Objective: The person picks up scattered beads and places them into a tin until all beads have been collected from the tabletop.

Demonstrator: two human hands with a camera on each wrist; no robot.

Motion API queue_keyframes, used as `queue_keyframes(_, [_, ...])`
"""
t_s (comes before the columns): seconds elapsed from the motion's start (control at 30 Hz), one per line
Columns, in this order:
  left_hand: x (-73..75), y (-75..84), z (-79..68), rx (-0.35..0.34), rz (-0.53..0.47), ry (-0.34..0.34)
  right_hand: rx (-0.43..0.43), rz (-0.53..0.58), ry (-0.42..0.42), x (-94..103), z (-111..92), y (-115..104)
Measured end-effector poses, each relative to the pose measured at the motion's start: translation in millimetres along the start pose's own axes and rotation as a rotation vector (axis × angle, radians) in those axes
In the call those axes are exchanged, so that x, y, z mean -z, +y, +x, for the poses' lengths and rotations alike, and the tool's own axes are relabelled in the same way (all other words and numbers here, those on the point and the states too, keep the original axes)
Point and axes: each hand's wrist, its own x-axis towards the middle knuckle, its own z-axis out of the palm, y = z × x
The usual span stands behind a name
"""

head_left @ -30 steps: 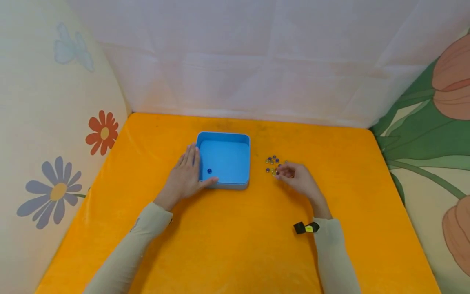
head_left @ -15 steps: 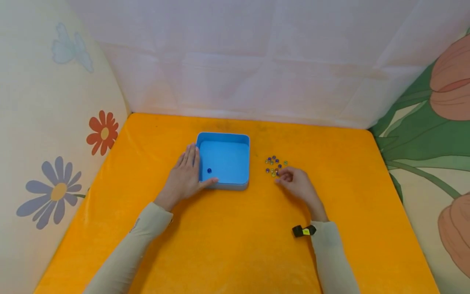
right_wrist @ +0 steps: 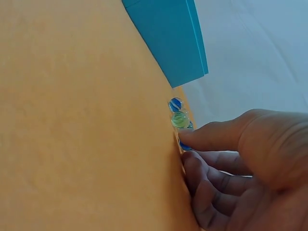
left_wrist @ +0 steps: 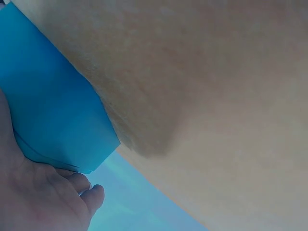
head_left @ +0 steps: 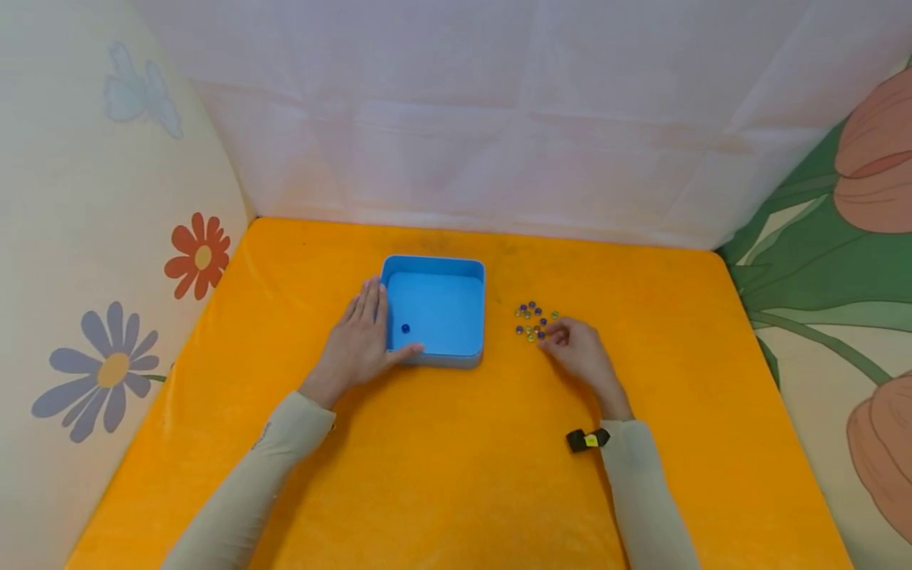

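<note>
A blue square tray (head_left: 436,313) with raised walls stands on the orange cloth, a dark blue marble (head_left: 406,328) lying inside near its front left. My left hand (head_left: 354,336) rests against the tray's left wall, fingers straight, thumb over the front rim. To the right of the tray lies a loose group of small glass marbles (head_left: 529,331), some blue, some yellow-green. At the right side of this group, my right hand (head_left: 580,348) pinches a blue marble (right_wrist: 184,145) between thumb and curled index finger. A green-streaked marble (right_wrist: 180,120) sits just beyond the thumb tip.
The orange cloth (head_left: 456,459) covers the table, up to a white sheet (head_left: 456,119) at the back. Printed flower panels stand at both sides. A black strap with a yellow patch (head_left: 590,440) is at the right wrist.
The right hand has drawn back slightly from over the marbles, uncovering a green one and shifting the blue one a little right. The left hand keeps its place; the marble in the tray has rolled slightly.
</note>
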Motion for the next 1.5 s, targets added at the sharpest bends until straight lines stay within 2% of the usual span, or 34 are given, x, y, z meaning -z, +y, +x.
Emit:
queue_keyframes(0.27, [-1.5, -0.1, -0.3, -0.001, 0.009, 0.011, -0.012, -0.050, 0.008, -2.7, 2.9, -2.0])
queue_keyframes(0.93, [-1.6, -0.8, 0.7, -0.004, 0.029, 0.017, -0.036, -0.036, 0.022, -5.2, 4.6, -3.9])
queue_keyframes(1.23, [0.6, 1.0, -1.1, -0.001, 0.024, 0.008, -0.025, -0.044, -0.017, -3.7, 0.5, -9.1])
queue_keyframes(1.5, [-0.8, 0.6, -0.1, -0.001, 0.024, 0.015, 0.020, -0.020, -0.012, -1.6, -0.9, -16.4])
